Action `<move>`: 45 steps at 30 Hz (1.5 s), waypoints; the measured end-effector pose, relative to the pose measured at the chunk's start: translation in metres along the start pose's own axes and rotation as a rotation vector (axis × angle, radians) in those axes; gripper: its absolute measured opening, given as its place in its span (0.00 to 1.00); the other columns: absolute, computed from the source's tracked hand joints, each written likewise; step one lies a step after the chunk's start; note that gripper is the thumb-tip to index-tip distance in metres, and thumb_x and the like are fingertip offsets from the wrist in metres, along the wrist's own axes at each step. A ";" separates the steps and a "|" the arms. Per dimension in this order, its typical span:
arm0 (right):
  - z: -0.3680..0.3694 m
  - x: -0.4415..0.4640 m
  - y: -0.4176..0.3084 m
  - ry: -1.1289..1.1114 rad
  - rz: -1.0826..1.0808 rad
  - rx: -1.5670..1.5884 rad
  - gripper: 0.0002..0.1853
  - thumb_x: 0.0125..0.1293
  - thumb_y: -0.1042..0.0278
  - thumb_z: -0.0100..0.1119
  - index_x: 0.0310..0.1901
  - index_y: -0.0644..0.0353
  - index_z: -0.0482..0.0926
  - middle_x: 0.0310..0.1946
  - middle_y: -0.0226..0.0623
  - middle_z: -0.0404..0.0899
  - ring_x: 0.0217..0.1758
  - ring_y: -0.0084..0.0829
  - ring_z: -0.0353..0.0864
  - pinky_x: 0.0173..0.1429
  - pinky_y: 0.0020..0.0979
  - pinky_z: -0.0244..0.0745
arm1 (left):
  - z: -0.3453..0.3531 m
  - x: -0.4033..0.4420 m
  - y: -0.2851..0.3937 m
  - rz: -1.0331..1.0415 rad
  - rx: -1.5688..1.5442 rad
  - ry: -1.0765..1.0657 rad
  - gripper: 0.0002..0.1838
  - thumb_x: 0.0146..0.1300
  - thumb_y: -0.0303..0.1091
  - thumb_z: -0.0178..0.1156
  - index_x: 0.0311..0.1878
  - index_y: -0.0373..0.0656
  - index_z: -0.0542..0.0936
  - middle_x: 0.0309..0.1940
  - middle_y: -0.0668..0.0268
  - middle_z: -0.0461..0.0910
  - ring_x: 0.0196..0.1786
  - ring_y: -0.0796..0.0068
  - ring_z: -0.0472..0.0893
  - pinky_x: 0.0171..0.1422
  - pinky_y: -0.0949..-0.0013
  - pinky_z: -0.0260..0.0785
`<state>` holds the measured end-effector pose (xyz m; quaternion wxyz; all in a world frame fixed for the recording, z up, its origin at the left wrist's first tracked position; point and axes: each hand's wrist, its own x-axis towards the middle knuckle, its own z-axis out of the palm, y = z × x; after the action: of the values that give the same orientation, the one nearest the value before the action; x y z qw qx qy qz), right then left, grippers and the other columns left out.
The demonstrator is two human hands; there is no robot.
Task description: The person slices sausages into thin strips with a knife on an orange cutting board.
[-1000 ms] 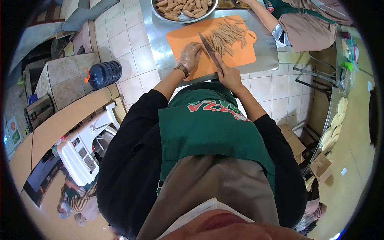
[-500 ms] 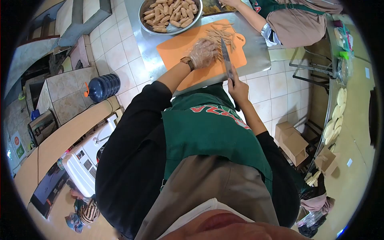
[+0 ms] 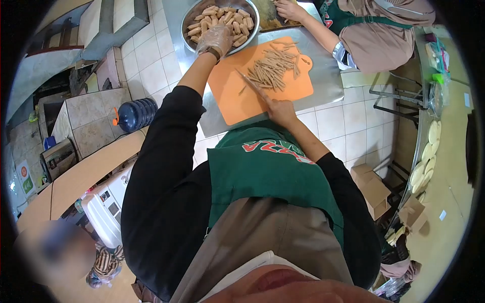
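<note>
My left hand [image 3: 215, 40], in a clear plastic glove, reaches into a metal bowl [image 3: 256, 31] of short brown sausage-like pieces [image 3: 239, 20]. Its fingertips are among the pieces, and whether they grip one is hidden. My bare right hand [image 3: 281, 111] is closed round the handle of a knife [image 3: 252, 85], whose blade points up and left over the orange cutting board [image 3: 227, 101]. Thin brown strips [image 3: 273, 69] lie in a pile on the board, right of the blade. One small strip lies left of the blade.
A co-worker's hand [image 3: 290, 10] is at a second, dark board [image 3: 268, 19] beside the bowl. Both boards rest on a metal table [image 3: 323, 65]. A blue water bottle [image 3: 137, 114] stands at the left, and a cardboard box [image 3: 370, 190] at the lower right.
My left hand has moved from the strips on the board up and left into the bowl. The knife in my right hand has shifted left and tilts left, away from the pile.
</note>
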<state>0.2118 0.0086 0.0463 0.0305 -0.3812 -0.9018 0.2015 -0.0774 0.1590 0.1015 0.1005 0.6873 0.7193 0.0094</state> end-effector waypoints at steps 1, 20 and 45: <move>-0.003 0.003 0.006 0.001 -0.002 -0.006 0.44 0.55 0.68 0.59 0.75 0.44 0.53 0.21 0.37 0.80 0.21 0.41 0.82 0.23 0.41 0.74 | 0.002 0.005 0.002 -0.025 0.019 -0.007 0.14 0.65 0.38 0.54 0.51 0.49 0.82 0.49 0.56 0.81 0.52 0.54 0.81 0.56 0.53 0.74; 0.012 0.000 -0.015 -0.086 -0.146 0.160 0.42 0.59 0.68 0.55 0.76 0.47 0.50 0.21 0.40 0.81 0.21 0.41 0.81 0.25 0.43 0.74 | -0.016 -0.082 0.001 -0.049 -1.356 0.182 0.15 0.60 0.29 0.65 0.50 0.38 0.79 0.36 0.66 0.85 0.36 0.78 0.82 0.42 0.75 0.75; 0.009 -0.012 -0.032 0.044 0.209 0.108 0.44 0.58 0.67 0.59 0.76 0.44 0.50 0.18 0.45 0.79 0.21 0.47 0.80 0.29 0.47 0.75 | 0.137 -0.150 0.070 -0.581 -1.459 0.060 0.09 0.57 0.24 0.67 0.40 0.36 0.78 0.33 0.63 0.81 0.35 0.72 0.84 0.37 0.69 0.78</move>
<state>0.1961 -0.0231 0.0514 0.0497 -0.4755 -0.8440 0.2433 0.0180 -0.0029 -0.0021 0.5053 0.2316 0.6846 0.4715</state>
